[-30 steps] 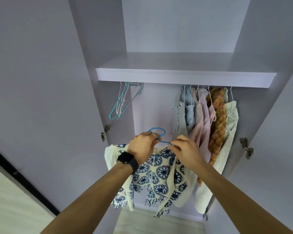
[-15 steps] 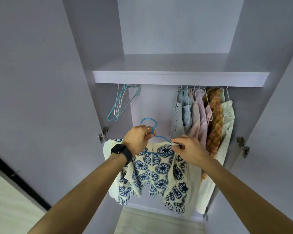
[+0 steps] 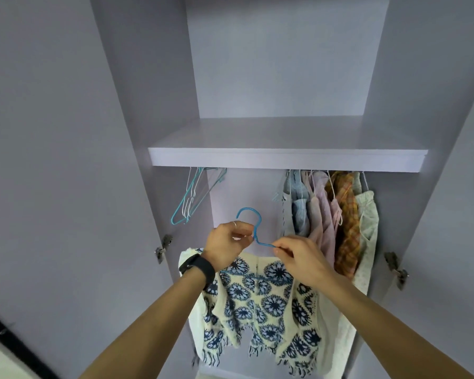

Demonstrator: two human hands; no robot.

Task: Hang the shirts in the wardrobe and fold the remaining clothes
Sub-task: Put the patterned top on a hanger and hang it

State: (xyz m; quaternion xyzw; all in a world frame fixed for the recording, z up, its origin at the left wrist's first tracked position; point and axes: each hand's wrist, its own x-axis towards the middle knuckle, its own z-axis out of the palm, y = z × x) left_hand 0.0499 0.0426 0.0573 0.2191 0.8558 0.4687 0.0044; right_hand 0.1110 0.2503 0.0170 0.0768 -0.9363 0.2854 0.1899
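Wardrobe: a tall lilac laminate wardrobe (image 3: 148,105) is viewed from below, with its doors open.
Shelf: a flat lilac board shelf (image 3: 285,160) spans the carcass. The rail is hidden behind its front edge, and only hanger hooks are seen passing up behind it.
Hung clothes: a row of pale blue, pink, orange-check and cream garments (image 3: 340,214) is packed at the right end, seen edge-on.
Task item: a cream knitted shirt with blue floral medallions (image 3: 260,302) is draped on a blue wire hanger (image 3: 251,212), held below the shelf and in front of the opening.
Spare hangers: a bunch of bare teal and white wire hangers (image 3: 192,198) is hung at the left end.
Left hand: the left hand (image 3: 227,247) is pinched on the hanger neck, just under the hook.
Right hand: the right hand (image 3: 298,258) is pinched on the hanger's right shoulder wire.
Governing relation: the hook stands directly above the left-hand grip and below the free gap between the spare hangers and the hung clothes. The hanger's long axis lies broadside, along the shelf edge.
Judgement: a lift is required, and probably a turn to edge-on. The left hand is the nearer to the hook.
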